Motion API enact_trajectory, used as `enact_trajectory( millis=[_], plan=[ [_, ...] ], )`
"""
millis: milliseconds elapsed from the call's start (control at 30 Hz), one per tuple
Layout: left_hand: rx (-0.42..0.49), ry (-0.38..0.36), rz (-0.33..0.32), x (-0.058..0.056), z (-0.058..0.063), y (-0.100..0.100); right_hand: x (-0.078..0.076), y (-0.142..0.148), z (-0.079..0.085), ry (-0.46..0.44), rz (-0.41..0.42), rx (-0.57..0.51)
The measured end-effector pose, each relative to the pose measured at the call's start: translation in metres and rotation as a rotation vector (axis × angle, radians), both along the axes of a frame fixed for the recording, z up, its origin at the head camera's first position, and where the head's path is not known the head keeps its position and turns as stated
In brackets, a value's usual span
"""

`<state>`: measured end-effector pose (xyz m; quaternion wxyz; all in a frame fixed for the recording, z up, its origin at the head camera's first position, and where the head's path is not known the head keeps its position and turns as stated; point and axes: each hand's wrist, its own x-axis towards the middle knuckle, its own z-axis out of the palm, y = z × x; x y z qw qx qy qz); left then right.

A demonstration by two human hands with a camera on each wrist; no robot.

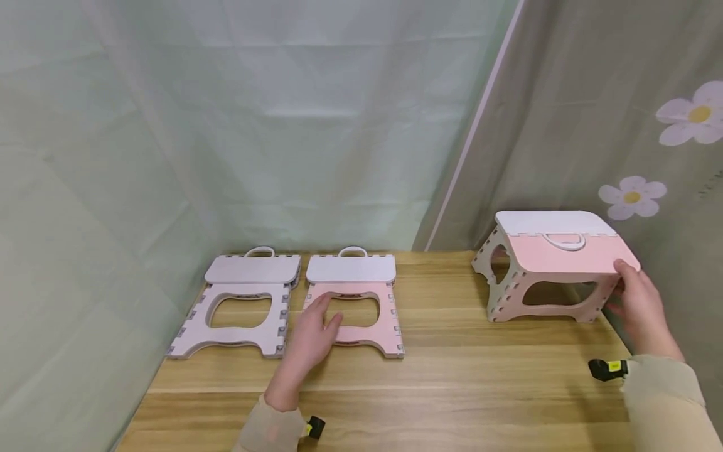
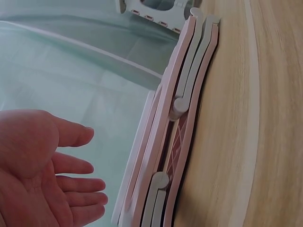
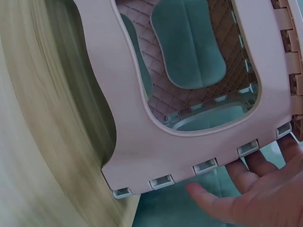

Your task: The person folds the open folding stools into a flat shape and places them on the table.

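Pale green fabric (image 1: 339,125) backs the wood-grain tabletop (image 1: 440,389). The left hand (image 1: 310,336) hovers, fingers extended, over a folded pink-and-white plastic stool (image 1: 361,287); the right hand (image 1: 644,307) touches a standing pink-and-white plastic stool (image 1: 565,258) at right, whether pinching is unclear.

Left hand (image 1: 309,336) reaching forward, left fingers (image 2: 83,183) straight and loosely side by side, left thumb (image 2: 73,134) standing clear of them, palm facing its wrist camera! Well apart on its right, the right hand (image 1: 641,304) has a grip, right fingers (image 3: 242,178) spread apart. Behind the hands, left forearm (image 1: 270,430) and right forearm (image 1: 666,405) both angle inward.
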<state>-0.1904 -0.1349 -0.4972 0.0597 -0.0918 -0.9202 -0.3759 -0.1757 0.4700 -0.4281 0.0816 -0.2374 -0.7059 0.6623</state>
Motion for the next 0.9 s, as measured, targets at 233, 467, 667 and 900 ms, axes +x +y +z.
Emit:
enact_trajectory(
  millis=[233,467,667,900],
  plan=[
    [0.054,0.022,-0.024,-0.001,0.000,0.011,-0.005,-0.025,0.001,-0.034,0.035,0.101],
    [0.139,0.018,-0.059,-0.003,0.002,0.037,-0.005,-0.049,-0.001,-0.040,0.087,0.159],
    [0.162,0.007,-0.104,0.000,0.005,0.067,-0.003,-0.069,-0.005,-0.029,0.113,0.198],
    [0.192,0.005,-0.164,-0.002,0.000,0.100,-0.006,-0.082,-0.005,-0.023,0.179,0.256]
  ],
)
